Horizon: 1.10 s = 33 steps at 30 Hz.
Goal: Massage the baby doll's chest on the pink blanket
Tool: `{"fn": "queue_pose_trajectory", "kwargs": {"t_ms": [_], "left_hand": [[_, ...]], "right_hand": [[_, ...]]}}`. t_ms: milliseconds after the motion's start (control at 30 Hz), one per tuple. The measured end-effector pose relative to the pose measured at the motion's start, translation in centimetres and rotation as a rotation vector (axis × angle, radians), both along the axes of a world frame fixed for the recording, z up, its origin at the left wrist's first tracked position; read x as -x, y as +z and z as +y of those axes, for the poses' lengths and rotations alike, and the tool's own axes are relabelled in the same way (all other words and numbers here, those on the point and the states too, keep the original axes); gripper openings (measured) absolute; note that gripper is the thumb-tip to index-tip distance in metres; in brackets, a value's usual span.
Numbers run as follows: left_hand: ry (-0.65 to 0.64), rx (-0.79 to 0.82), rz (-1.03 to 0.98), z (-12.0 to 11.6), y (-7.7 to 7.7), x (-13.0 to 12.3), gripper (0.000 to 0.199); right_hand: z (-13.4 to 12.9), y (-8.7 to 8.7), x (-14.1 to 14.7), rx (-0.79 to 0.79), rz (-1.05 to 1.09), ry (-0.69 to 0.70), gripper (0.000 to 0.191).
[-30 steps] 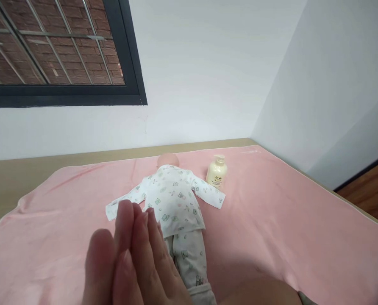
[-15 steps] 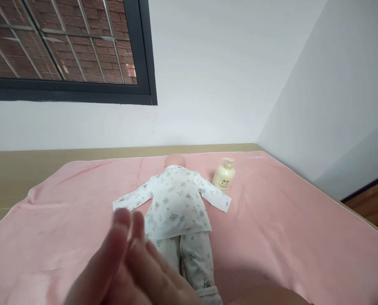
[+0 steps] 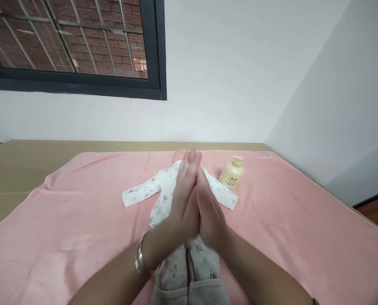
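Note:
My left hand (image 3: 187, 201) and my right hand (image 3: 211, 216) are pressed palm to palm in mid-air, fingers straight and pointing away from me. Neither holds anything; a silver bracelet (image 3: 140, 254) circles my left wrist. Behind and beneath them lies what looks like a baby doll in a white patterned top (image 3: 163, 199) and matching trousers (image 3: 204, 258), arms spread to both sides. My hands hide much of its torso and part of its head (image 3: 178, 156). Beside its right-hand sleeve stands a cream-coloured pump bottle (image 3: 232, 173).
A pink blanket (image 3: 90, 212) covers most of the wooden surface (image 3: 43, 161). White walls (image 3: 223, 76) rise behind and to the right. A dark-framed window (image 3: 157, 51) with bars is at the upper left. Grey fabric (image 3: 208, 292) shows at the bottom edge.
My hands, close and blurred at the lower left before, have moved forward and right and now stand pressed together in front of the doll. The view has shifted slightly.

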<state>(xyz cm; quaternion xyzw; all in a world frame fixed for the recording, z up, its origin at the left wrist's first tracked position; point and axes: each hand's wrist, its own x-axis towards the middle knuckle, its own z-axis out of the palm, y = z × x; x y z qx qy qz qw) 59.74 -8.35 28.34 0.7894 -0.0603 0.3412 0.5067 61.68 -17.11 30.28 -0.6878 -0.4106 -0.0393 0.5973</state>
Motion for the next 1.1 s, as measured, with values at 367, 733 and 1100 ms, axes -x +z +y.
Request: {"fn": "queue_pose_trajectory", "kwargs": {"t_ms": [367,733,1100], "left_hand": [[0.303,-0.038,0.392,10.4,-7.6,-10.5,0.038],[0.400,0.004,0.311,9.0,-9.9,-10.7,0.040],[0.460,0.279,0.312,9.3,-10.6,-10.8,0.038]], "right_hand": [[3.0,-7.9,-12.6,0.775,-0.436,-0.007,0.043],[3.8,-7.2,-12.3,0.950,-0.442,-0.110,0.054],[4.1,-8.9,-8.5,0.885,-0.545,-0.204,0.054]]}}
